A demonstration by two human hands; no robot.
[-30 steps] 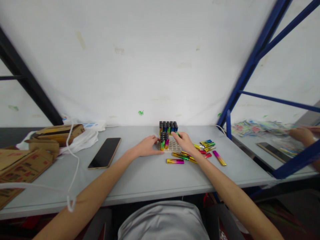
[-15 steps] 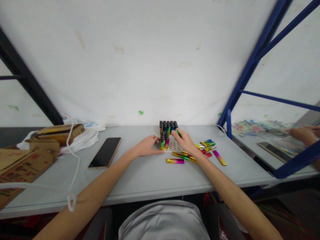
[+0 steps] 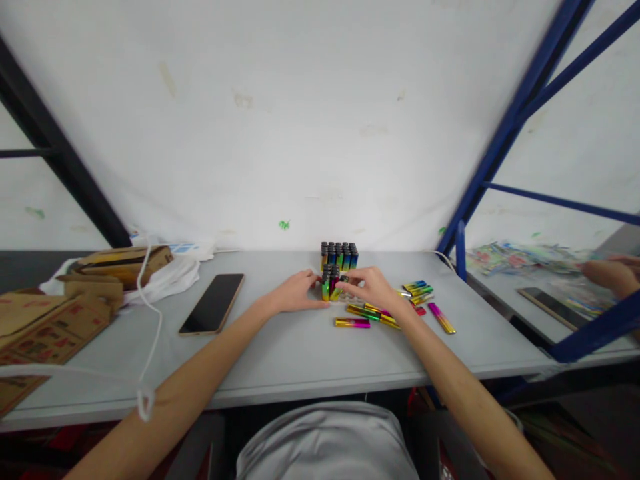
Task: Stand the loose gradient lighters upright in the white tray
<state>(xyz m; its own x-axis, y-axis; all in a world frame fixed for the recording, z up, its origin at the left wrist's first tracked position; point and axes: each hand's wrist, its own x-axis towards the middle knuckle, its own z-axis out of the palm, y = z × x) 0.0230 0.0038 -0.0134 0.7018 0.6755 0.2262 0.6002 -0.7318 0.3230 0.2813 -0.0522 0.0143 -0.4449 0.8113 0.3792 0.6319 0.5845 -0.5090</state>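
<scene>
A pale tray with round holes lies in the middle of the table, partly hidden behind my right hand. Shiny lighters with black tops stand upright in its left part. Around the tray's left side my left hand is closed, thumb at the near corner and fingers farther back. My right hand pinches a yellow-green lighter, tilted, just right of the standing ones. Several loose lighters lie flat near my right wrist, in gold, green, red and pink.
Behind the tray stands a block of upright lighters near the wall. A phone lies to the left, with cardboard boxes and a white cable beyond. Blue frame posts rise at right; another person's hand shows past them.
My right hand has come down and nearer from behind the tray, bringing the lighter beside the standing row. My left hand stays at the tray. The view has shifted slightly.
</scene>
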